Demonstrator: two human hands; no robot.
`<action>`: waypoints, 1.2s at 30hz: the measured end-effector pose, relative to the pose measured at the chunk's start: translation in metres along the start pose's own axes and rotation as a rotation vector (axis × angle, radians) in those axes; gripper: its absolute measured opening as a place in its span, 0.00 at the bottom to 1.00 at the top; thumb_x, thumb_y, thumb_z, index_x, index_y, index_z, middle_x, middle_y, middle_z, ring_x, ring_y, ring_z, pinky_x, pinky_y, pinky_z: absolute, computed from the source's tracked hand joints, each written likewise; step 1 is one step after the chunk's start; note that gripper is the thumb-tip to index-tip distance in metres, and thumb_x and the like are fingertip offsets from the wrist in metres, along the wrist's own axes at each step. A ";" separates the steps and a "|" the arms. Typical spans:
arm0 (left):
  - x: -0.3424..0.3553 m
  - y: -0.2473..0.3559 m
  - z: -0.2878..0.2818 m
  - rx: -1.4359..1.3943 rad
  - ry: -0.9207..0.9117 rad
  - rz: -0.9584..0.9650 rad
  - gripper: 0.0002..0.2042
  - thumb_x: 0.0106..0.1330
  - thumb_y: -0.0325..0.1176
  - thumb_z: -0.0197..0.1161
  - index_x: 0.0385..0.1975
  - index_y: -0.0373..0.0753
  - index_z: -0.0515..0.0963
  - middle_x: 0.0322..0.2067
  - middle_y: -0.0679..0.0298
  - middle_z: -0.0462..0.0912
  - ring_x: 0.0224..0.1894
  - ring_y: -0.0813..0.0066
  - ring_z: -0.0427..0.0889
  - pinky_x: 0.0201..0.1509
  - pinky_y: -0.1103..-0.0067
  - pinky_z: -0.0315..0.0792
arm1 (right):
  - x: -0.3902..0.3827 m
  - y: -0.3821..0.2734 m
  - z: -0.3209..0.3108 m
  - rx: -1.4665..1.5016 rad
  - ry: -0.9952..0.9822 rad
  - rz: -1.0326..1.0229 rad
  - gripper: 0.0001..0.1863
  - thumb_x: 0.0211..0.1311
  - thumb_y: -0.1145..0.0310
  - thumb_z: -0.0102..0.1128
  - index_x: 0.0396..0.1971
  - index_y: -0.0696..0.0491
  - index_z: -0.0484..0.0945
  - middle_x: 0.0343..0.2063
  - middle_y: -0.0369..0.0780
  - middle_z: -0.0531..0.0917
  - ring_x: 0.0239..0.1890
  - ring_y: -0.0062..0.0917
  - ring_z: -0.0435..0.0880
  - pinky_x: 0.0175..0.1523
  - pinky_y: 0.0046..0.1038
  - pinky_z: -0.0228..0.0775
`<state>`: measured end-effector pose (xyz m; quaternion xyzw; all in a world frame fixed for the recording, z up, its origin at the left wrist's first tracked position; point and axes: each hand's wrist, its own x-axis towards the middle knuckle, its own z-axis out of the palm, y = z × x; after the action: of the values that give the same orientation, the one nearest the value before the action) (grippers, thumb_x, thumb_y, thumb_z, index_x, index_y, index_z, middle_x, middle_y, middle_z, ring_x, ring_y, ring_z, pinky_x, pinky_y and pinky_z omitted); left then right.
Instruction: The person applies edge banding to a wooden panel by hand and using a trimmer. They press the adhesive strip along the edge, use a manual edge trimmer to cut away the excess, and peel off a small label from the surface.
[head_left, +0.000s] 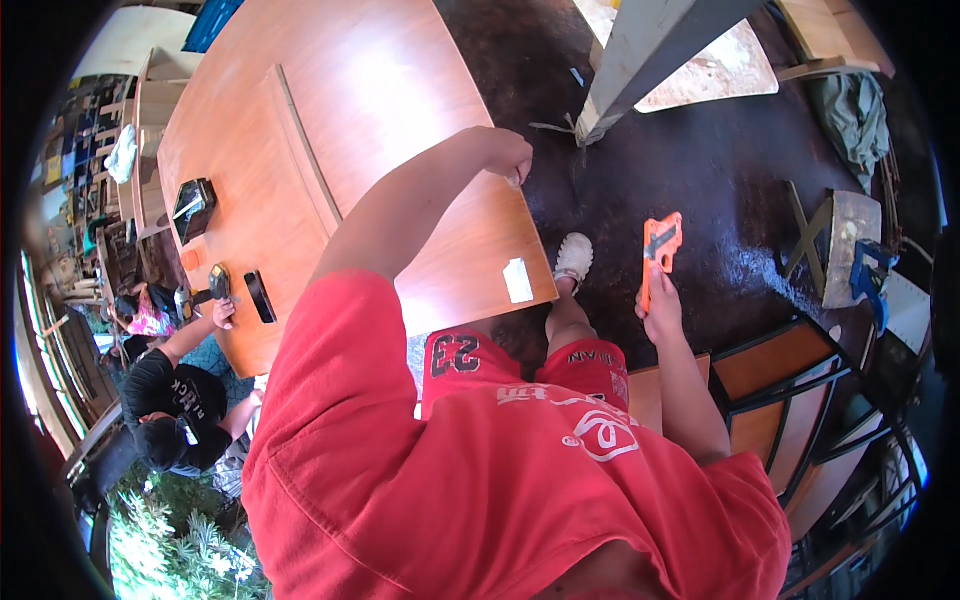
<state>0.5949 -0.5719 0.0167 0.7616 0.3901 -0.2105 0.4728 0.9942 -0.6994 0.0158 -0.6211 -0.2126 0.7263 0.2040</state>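
Observation:
My left hand (508, 155) is at the right edge of a large orange-brown wooden tabletop (430, 200), its fingers curled down at the edge. Whatever is between those fingers, if anything, is too small to tell. Out to the right, above the dark floor, my right hand (662, 308) grips an orange gun-shaped hand tool (662, 240) with a grey part on its side. This tool is held upright, well apart from the tabletop. A white paper piece (518, 281) lies near the tabletop's front right corner.
A thin wooden strip (305, 150), a black box (193, 208) and a dark slot (260, 297) show on the tabletop. At left a co-worker (185, 400) has a hand on a yellow-black tool (219, 280). A post (640, 70) stands ahead; black-framed panels (775, 365) lean at right.

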 end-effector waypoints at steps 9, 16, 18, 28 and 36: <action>-0.015 0.006 0.017 0.176 0.219 0.106 0.13 0.63 0.47 0.62 0.29 0.44 0.83 0.30 0.63 0.84 0.46 0.64 0.80 0.66 0.63 0.57 | -0.005 0.024 -0.024 0.194 0.032 -0.016 0.15 0.72 0.51 0.50 0.34 0.48 0.70 0.17 0.30 0.68 0.16 0.14 0.67 0.19 0.19 0.57; -0.019 0.026 0.012 0.275 0.254 0.000 0.16 0.55 0.52 0.68 0.25 0.44 0.81 0.28 0.65 0.83 0.41 0.64 0.78 0.63 0.67 0.59 | -0.008 0.017 -0.016 0.193 0.008 -0.030 0.16 0.72 0.50 0.50 0.33 0.48 0.69 0.17 0.31 0.67 0.16 0.15 0.67 0.19 0.19 0.57; -0.016 0.016 0.006 0.175 0.171 0.073 0.14 0.54 0.47 0.70 0.26 0.43 0.82 0.28 0.63 0.84 0.39 0.62 0.80 0.55 0.68 0.67 | -0.008 0.015 -0.018 0.188 0.018 -0.052 0.16 0.72 0.51 0.50 0.33 0.48 0.69 0.17 0.31 0.67 0.16 0.15 0.67 0.19 0.19 0.57; -0.026 0.001 0.014 0.234 0.276 0.048 0.15 0.62 0.52 0.60 0.32 0.48 0.85 0.33 0.64 0.86 0.45 0.65 0.81 0.62 0.63 0.61 | 0.004 0.012 -0.014 0.256 -0.011 -0.021 0.14 0.72 0.53 0.51 0.37 0.49 0.71 0.18 0.30 0.68 0.15 0.15 0.68 0.17 0.20 0.58; -0.010 0.026 0.080 0.214 1.005 0.432 0.14 0.58 0.44 0.64 0.20 0.40 0.78 0.24 0.58 0.80 0.30 0.56 0.78 0.35 0.64 0.69 | 0.009 0.014 -0.022 0.250 0.004 -0.014 0.14 0.70 0.48 0.51 0.38 0.44 0.69 0.17 0.29 0.64 0.14 0.14 0.62 0.16 0.18 0.54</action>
<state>0.6135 -0.6534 0.0008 0.8748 0.3789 0.2418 0.1810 1.0137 -0.7048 -0.0028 -0.5906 -0.1244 0.7446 0.2853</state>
